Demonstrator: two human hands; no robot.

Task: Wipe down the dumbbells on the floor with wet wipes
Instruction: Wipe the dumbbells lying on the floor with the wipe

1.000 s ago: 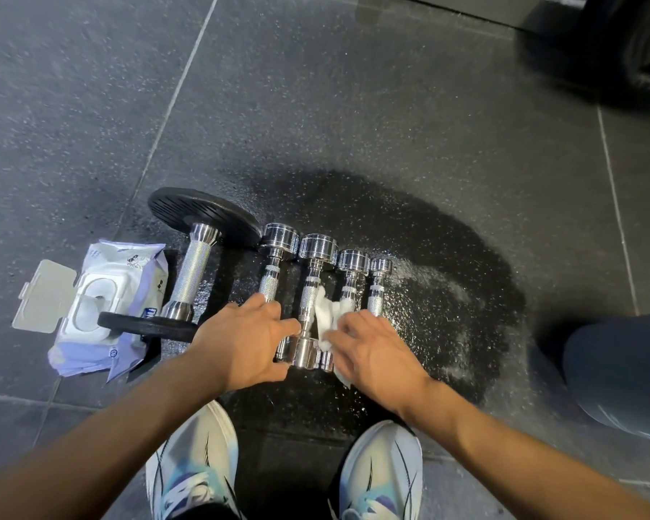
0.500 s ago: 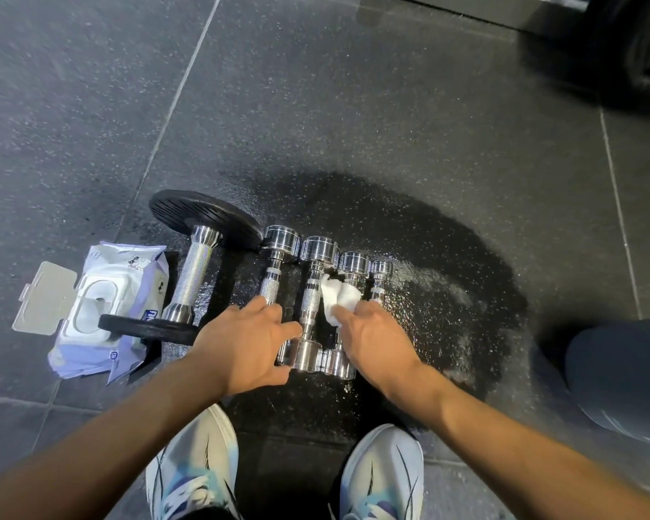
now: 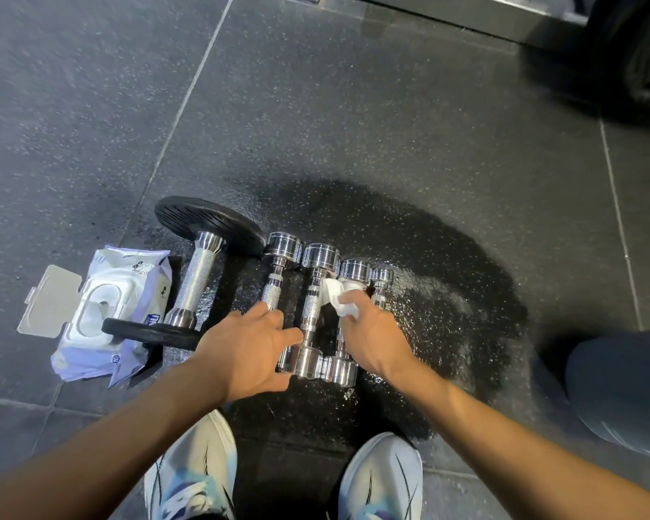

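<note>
- Sliding away from the person, the right hand [image 3: 372,335] has carried the wet wipe [image 3: 340,300] up the handle of the third chrome dumbbell [image 3: 354,269], counting rightward from the black-plate dumbbell [image 3: 198,275]; its fingers pinch the bunched wipe.
- The left hand [image 3: 248,347] lies palm down, fingers loosely extended, on the first chrome dumbbell [image 3: 283,247], just right of the black-plate dumbbell.
- All dumbbells lie on the floor [image 3: 353,125].

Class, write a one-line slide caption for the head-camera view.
Right hand presses a wet wipe on a chrome dumbbell; left hand rests on a second dumbbell.
</note>
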